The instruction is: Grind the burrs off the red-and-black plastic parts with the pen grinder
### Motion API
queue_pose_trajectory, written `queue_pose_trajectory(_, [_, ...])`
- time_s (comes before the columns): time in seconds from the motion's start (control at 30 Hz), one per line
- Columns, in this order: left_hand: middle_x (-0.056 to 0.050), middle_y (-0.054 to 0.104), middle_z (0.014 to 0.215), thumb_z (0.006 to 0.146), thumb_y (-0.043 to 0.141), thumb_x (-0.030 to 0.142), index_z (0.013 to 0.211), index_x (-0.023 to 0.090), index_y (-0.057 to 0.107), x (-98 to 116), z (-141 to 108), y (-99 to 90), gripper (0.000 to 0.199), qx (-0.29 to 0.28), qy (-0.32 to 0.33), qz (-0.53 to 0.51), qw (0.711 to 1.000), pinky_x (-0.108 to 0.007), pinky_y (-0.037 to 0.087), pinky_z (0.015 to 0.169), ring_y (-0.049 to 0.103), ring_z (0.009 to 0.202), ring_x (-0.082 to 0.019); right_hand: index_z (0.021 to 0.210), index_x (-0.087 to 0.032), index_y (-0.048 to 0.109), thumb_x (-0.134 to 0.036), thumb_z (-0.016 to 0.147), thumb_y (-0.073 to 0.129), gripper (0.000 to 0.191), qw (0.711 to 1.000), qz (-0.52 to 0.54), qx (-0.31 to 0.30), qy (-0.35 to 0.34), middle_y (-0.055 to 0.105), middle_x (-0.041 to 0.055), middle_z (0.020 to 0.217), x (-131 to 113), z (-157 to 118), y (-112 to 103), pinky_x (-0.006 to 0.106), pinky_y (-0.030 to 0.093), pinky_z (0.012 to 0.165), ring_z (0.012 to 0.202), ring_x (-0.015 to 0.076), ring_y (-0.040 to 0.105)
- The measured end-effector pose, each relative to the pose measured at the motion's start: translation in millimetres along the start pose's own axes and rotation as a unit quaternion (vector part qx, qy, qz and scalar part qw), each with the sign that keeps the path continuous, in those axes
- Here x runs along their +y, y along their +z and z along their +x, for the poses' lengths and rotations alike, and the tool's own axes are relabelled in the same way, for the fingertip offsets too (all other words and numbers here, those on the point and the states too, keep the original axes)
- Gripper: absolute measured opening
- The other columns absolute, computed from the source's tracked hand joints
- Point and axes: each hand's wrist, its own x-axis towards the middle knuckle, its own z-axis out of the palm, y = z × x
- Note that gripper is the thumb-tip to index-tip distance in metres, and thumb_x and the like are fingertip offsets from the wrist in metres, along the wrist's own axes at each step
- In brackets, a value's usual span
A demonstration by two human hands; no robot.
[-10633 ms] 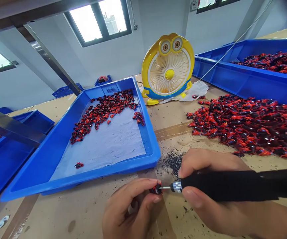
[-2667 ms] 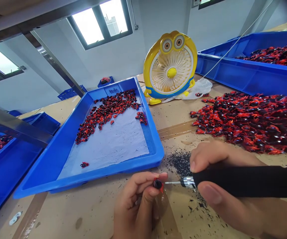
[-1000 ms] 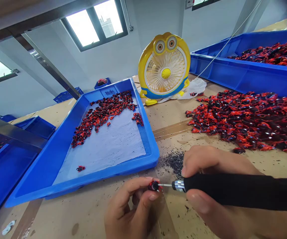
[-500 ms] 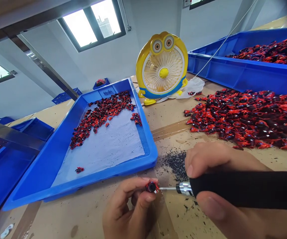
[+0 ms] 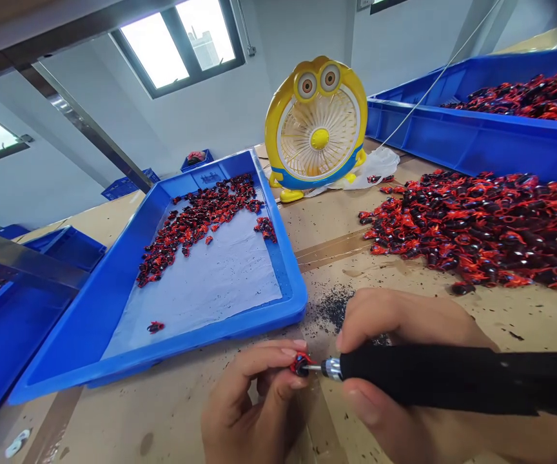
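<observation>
Pinching a small red-and-black piece [image 5: 300,363] between thumb and fingers [image 5: 278,356], the left hand [image 5: 249,412] holds it just above the surface [image 5: 172,412], in front of the tray [image 5: 114,290]. The right hand [image 5: 404,361] is clenched around a black tool [image 5: 452,380], its metal tip touching the piece. A heap [image 5: 481,225] lies to the right.

text: none legible | blue tray [image 5: 288,270] far wall: raised marking, too blurred to read
</observation>
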Motion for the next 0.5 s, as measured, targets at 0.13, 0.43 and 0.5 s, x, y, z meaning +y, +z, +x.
queue_pose_trajectory(0.13, [0.002,0.087,0.097,0.095,0.086,0.033,0.096,0.031,0.083,-2,0,0.6,0.004,-0.010,-0.002,-0.016,1.000,-0.020,0.065,0.088,0.081,0.092,-0.014,0.092,-0.024,0.061,-0.024,0.084,0.076,0.017,1.000,0.012,0.014,-0.007,0.068,-0.0070,0.069,1,1,3,0.016,0.050,0.050,0.051,0.0064,0.062])
queue_pose_trajectory(0.43, [0.001,0.087,0.096,0.095,0.085,0.038,0.095,0.030,0.084,-3,-1,0.2,0.008,-0.011,-0.018,-0.008,1.000,-0.019,0.064,0.088,0.082,0.092,-0.014,0.092,-0.026,0.061,-0.021,0.085,0.073,0.015,1.000,0.023,0.013,0.014,0.065,-0.0068,0.069,2,-5,10,0.022,0.046,0.048,0.051,0.0077,0.057])
queue_pose_trajectory(0.5, [0.002,0.087,0.096,0.094,0.086,0.039,0.095,0.031,0.084,-2,-1,0.7,0.009,-0.007,-0.020,-0.011,1.000,-0.019,0.064,0.088,0.081,0.092,-0.014,0.092,-0.026,0.061,-0.022,0.087,0.072,0.013,0.998,0.036,0.038,0.034,0.062,-0.0062,0.068,3,-7,14,0.025,0.047,0.050,0.052,0.0088,0.054])
